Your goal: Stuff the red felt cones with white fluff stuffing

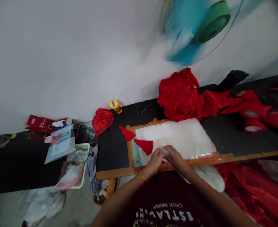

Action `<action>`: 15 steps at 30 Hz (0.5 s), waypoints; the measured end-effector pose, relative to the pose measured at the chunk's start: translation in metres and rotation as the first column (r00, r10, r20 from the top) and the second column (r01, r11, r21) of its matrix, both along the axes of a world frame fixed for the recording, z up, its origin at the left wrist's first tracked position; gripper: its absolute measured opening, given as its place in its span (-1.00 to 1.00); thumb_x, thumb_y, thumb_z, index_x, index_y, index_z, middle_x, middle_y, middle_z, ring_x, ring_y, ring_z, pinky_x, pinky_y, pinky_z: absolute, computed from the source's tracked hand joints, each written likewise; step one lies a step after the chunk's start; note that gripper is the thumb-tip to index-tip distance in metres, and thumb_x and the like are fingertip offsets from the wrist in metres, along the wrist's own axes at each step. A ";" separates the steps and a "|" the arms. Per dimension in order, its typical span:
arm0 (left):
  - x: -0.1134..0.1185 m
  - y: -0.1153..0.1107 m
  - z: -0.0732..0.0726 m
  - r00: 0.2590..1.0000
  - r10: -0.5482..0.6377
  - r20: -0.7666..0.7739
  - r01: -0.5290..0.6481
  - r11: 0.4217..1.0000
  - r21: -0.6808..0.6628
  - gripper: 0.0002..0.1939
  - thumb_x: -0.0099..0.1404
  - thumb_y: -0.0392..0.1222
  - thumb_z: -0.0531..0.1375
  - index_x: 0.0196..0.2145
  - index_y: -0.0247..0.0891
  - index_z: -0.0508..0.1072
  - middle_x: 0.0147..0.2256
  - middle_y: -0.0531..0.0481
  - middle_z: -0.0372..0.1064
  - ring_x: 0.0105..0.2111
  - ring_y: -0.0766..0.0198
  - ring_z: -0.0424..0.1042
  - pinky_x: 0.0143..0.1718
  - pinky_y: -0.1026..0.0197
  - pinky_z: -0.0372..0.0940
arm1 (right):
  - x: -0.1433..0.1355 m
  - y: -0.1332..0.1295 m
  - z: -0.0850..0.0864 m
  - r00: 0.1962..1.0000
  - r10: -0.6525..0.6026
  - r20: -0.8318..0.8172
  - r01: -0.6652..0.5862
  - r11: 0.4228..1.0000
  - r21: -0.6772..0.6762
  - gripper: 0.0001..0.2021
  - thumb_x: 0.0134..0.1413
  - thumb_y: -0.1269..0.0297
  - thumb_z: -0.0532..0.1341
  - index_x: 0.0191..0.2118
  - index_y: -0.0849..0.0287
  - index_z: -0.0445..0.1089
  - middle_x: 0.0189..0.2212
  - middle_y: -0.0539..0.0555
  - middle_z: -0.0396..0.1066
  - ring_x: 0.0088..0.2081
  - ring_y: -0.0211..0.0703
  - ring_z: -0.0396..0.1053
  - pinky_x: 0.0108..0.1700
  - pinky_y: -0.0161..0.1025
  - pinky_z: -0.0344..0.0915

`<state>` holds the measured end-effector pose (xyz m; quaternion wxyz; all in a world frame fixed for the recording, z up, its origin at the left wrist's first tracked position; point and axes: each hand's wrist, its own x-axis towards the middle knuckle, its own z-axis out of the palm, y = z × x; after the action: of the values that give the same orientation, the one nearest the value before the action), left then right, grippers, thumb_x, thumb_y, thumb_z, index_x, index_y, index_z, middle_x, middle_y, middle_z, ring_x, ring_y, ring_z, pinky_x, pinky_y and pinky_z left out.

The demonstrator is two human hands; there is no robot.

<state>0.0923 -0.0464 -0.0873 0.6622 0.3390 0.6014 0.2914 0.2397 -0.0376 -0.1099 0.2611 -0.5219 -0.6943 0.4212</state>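
Observation:
My left hand (155, 160) and my right hand (176, 157) meet at the front edge of the table. Between their closed fingers is a small white wad (164, 151), soft-looking but too blurred to name surely. Just left of my hands, a red cloth triangle (144, 146) lies partly on the white sheet (174, 135). A smaller red pointed cloth piece (127, 134) lies beyond it, near the taped left border. Both wrists rest close to the table edge.
A big heap of red cloth (178, 96) stands at the back, with red cones (254, 113) to its right. Behind are a phone (143, 107), a yellow-lidded jar (115, 106) and a red plastic bag (102, 121). A fan (200, 28) hangs above; a green basket (86, 167) sits left.

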 end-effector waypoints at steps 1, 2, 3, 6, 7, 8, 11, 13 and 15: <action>-0.002 -0.001 -0.004 0.998 -0.003 -0.069 0.005 1.000 0.025 -0.64 0.27 -0.17 0.10 0.02 -0.23 0.36 -0.09 -0.14 0.41 -0.21 0.17 0.42 -0.27 0.15 0.37 | 0.004 0.001 -0.002 1.000 0.005 0.000 -0.005 1.000 -0.017 -0.64 -0.01 0.47 0.10 -0.07 0.12 0.41 -0.11 0.15 0.42 -0.09 -0.04 0.43 0.01 -0.09 0.37; -0.005 -0.002 -0.008 0.990 0.008 -0.139 -0.001 0.999 0.053 -0.59 0.26 -0.20 0.12 0.07 -0.22 0.32 -0.02 -0.17 0.37 -0.17 0.16 0.41 -0.17 0.12 0.36 | 0.008 0.003 -0.004 1.000 -0.010 -0.001 0.010 0.999 -0.039 -0.67 -0.05 0.47 0.10 -0.12 0.14 0.43 -0.15 0.15 0.44 -0.11 -0.03 0.43 0.01 -0.08 0.36; -0.010 -0.003 -0.012 0.975 0.025 -0.221 -0.006 0.996 0.088 -0.54 0.24 -0.23 0.15 0.11 -0.23 0.28 0.05 -0.20 0.32 -0.10 0.14 0.40 -0.06 0.08 0.33 | 0.012 0.005 -0.007 0.999 -0.045 0.001 0.045 0.996 -0.074 -0.68 -0.08 0.45 0.11 -0.15 0.16 0.43 -0.16 0.16 0.46 -0.11 -0.02 0.43 0.01 -0.07 0.35; -0.029 -0.003 -0.029 0.849 0.036 -0.526 0.071 0.981 0.182 -0.45 0.16 -0.33 0.21 0.12 -0.28 0.24 0.14 -0.28 0.18 0.14 0.01 0.22 0.20 -0.02 0.09 | 0.020 0.009 -0.011 0.976 -0.218 0.026 0.216 0.932 -0.290 -0.72 -0.06 0.35 0.13 -0.18 0.18 0.43 -0.26 0.15 0.52 -0.22 -0.01 0.46 -0.09 -0.09 0.38; -0.035 -0.002 -0.036 0.769 0.011 -0.639 0.139 0.973 0.183 -0.45 0.15 -0.35 0.21 0.11 -0.29 0.26 0.14 -0.29 0.18 0.18 -0.04 0.17 0.22 -0.05 0.04 | 0.021 0.010 -0.011 0.963 -0.269 0.026 0.259 0.890 -0.375 -0.73 -0.04 0.30 0.12 -0.19 0.18 0.43 -0.31 0.13 0.53 -0.29 -0.02 0.46 -0.18 -0.11 0.40; -0.041 -0.002 -0.043 0.681 -0.021 -0.732 0.209 0.964 0.167 -0.47 0.16 -0.35 0.20 0.11 -0.29 0.27 0.13 -0.30 0.19 0.21 -0.07 0.14 0.24 -0.07 0.00 | 0.021 0.011 -0.011 0.952 -0.307 0.016 0.281 0.848 -0.448 -0.74 -0.01 0.26 0.11 -0.19 0.18 0.42 -0.36 0.11 0.53 -0.36 -0.04 0.45 -0.26 -0.14 0.39; -0.050 0.000 -0.060 0.511 -0.101 -0.854 0.347 0.933 0.098 -0.50 0.21 -0.38 0.13 0.13 -0.32 0.28 0.15 -0.34 0.20 0.21 -0.13 0.14 0.24 -0.12 -0.06 | 0.019 0.011 -0.007 0.942 -0.329 -0.057 0.248 0.802 -0.544 -0.73 -0.01 0.20 0.12 -0.20 0.18 0.42 -0.39 0.09 0.54 -0.45 -0.09 0.43 -0.41 -0.21 0.35; -0.052 0.002 -0.066 0.515 -0.107 -0.851 0.368 0.924 0.107 -0.51 0.20 -0.40 0.12 0.11 -0.34 0.31 0.16 -0.36 0.21 0.19 -0.13 0.16 0.24 -0.13 -0.08 | 0.016 0.009 -0.004 0.949 -0.301 -0.095 0.203 0.812 -0.548 -0.73 -0.04 0.21 0.14 -0.21 0.18 0.43 -0.38 0.09 0.55 -0.44 -0.09 0.43 -0.41 -0.22 0.35; -0.053 0.005 -0.067 0.620 -0.051 -0.783 0.288 0.943 0.166 -0.55 0.16 -0.42 0.16 0.03 -0.31 0.38 0.11 -0.31 0.27 0.16 -0.12 0.19 0.25 -0.13 -0.09 | 0.013 0.007 0.000 0.949 -0.286 -0.131 0.169 0.814 -0.556 -0.73 -0.06 0.22 0.15 -0.21 0.17 0.43 -0.37 0.08 0.56 -0.42 -0.08 0.44 -0.38 -0.21 0.36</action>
<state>0.0389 -0.0414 -0.1539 0.3137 0.5750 0.7434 0.1354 0.2530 -0.0301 -0.1099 0.2241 -0.6065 -0.4488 0.6168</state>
